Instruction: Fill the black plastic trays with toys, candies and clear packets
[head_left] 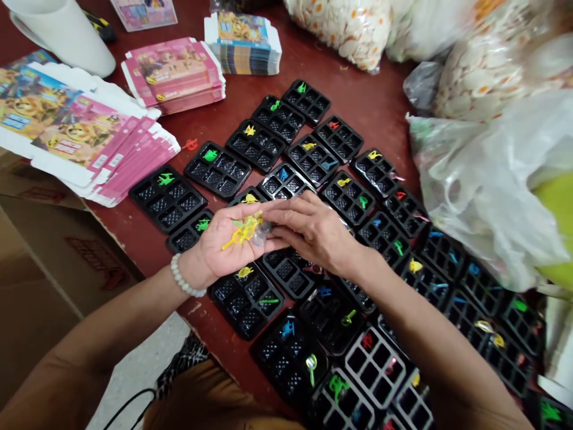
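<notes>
My left hand (224, 245) is cupped palm up above the black trays, with a bunch of small yellow and green plastic toys (245, 230) lying in it. A white bead bracelet sits on that wrist. My right hand (313, 230) reaches across, palm down, and its fingertips pinch at the toys in the left palm. Below both hands, several black compartment trays (168, 197) lie in rows on the dark red table (371, 101). Most trays hold one or two small coloured toys.
Stacks of flat pink and yellow printed cartons (174, 71) lie at the far left. A white roll (58, 30) stands behind them. Large plastic bags (492, 173) crowd the right side. A brown cardboard box (54, 251) sits left of the table edge.
</notes>
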`<control>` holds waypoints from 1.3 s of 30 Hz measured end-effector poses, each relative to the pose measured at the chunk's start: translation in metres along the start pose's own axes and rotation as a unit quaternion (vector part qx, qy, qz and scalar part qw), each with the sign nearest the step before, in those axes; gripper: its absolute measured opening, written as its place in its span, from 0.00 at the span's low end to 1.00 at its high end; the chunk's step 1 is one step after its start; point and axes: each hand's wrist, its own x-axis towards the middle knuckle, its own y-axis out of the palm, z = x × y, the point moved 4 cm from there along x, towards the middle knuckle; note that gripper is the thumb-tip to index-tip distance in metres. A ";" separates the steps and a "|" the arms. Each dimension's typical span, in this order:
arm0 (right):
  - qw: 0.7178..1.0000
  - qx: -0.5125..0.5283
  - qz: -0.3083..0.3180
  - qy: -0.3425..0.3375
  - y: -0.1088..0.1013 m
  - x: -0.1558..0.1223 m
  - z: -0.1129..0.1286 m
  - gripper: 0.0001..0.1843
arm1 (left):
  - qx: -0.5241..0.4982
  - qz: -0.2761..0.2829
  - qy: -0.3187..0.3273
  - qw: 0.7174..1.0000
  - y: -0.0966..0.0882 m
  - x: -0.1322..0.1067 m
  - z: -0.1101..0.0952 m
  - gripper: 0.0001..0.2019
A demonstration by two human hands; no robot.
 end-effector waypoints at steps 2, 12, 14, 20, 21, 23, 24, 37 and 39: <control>1.000 -0.016 -0.004 0.014 0.008 -0.003 0.003 0.13 | 0.004 0.012 -0.011 1.000 0.001 0.001 0.003 0.17; 0.973 -0.164 -0.086 0.140 -0.058 -0.024 -0.097 0.09 | 0.067 -0.052 -0.033 0.996 0.000 -0.006 -0.003 0.21; 0.939 -0.230 -0.129 0.220 -0.080 -0.034 -0.151 0.08 | 0.076 -0.065 -0.034 0.994 0.000 -0.010 -0.004 0.23; 0.901 -0.291 -0.100 0.305 -0.100 -0.046 -0.262 0.14 | 0.045 -0.047 -0.057 0.996 0.004 -0.008 -0.009 0.28; 0.900 -0.289 -0.093 0.313 -0.100 -0.045 -0.268 0.13 | 0.039 -0.039 -0.053 0.997 0.005 -0.007 -0.011 0.29; 0.908 -0.268 -0.094 0.308 -0.098 -0.040 -0.265 0.11 | 0.032 -0.021 -0.035 0.999 0.007 -0.004 -0.013 0.33; 0.914 -0.254 -0.106 0.299 -0.096 -0.036 -0.256 0.12 | 0.034 -0.010 -0.027 0.999 0.007 -0.004 -0.014 0.35; 0.999 0.041 -0.005 0.029 0.008 0.023 -0.010 0.12 | 0.015 0.087 -0.006 0.996 0.012 0.002 -0.008 0.20; 0.994 0.095 0.007 0.056 0.008 0.025 -0.012 0.08 | 0.017 0.095 -0.003 0.995 0.012 0.001 -0.010 0.24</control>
